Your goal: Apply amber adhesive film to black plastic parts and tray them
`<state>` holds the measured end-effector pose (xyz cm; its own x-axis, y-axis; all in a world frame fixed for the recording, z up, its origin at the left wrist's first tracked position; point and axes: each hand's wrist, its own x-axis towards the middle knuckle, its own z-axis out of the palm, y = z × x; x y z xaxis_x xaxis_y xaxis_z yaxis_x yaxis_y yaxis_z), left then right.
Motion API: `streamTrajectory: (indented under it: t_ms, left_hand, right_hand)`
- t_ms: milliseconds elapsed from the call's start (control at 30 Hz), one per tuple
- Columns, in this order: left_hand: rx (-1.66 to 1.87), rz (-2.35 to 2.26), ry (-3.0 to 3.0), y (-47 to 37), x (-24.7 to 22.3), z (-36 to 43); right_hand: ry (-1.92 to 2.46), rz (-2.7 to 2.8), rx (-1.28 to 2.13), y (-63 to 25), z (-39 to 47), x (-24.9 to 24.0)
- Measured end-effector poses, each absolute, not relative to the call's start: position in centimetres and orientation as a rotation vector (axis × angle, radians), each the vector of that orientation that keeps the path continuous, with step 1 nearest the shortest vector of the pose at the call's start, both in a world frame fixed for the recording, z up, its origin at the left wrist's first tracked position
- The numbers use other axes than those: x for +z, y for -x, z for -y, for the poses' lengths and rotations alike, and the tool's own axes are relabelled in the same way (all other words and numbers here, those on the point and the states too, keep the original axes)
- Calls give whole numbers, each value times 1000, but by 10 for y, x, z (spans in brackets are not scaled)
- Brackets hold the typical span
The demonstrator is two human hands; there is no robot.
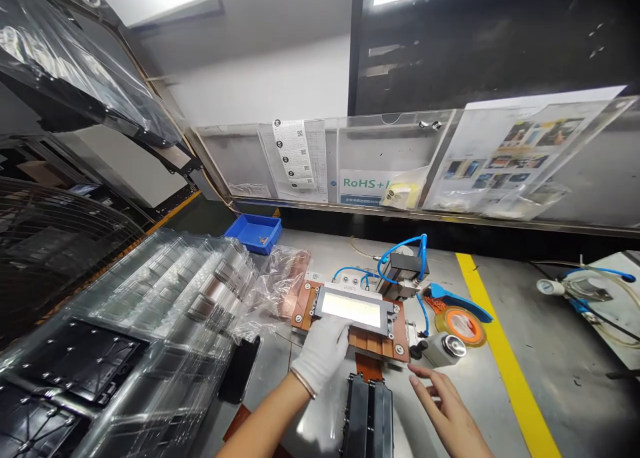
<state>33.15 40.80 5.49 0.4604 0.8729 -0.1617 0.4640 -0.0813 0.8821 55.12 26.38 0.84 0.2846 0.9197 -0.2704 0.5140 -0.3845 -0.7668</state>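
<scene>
A dark-framed flat panel with a bright pale face (351, 309) rests in a reddish-brown fixture (400, 328). My left hand (323, 353), in a white glove, reaches over the fixture's front side, its fingertips at the panel's lower edge; whether they grip it is hard to tell. To the right of the fixture's front corner is my bare right hand (440, 401), fingers apart and holding nothing. Black long parts (367, 415) lie on the metal bench between my forearms. Behind the panel stands a pneumatic cylinder with blue tubes (407, 268).
Stacked clear plastic trays (170, 298) fill the left, with a black phone (240, 371) beside them. A blue bin (254, 233) is behind. On the right are tape rolls (463, 326), a metal-topped bottle (445, 349) and a pressure gauge (550, 287).
</scene>
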Motion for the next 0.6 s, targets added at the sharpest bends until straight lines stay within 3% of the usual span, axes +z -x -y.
streamTrajectory:
  t_ms: [233,400,600]
  left_hand:
    - [393,-1088,-2236,-357,41,-425]
    - [357,-1129,-2299,-347,42,-430]
    - [424,-1558,-2067,-303,57,-452]
  right_hand:
    - [2066,1469,653,-573,-310,11]
    - [2104,1533,677,-586,-316,20]
    - [2059,1374,777,-581,-316,20]
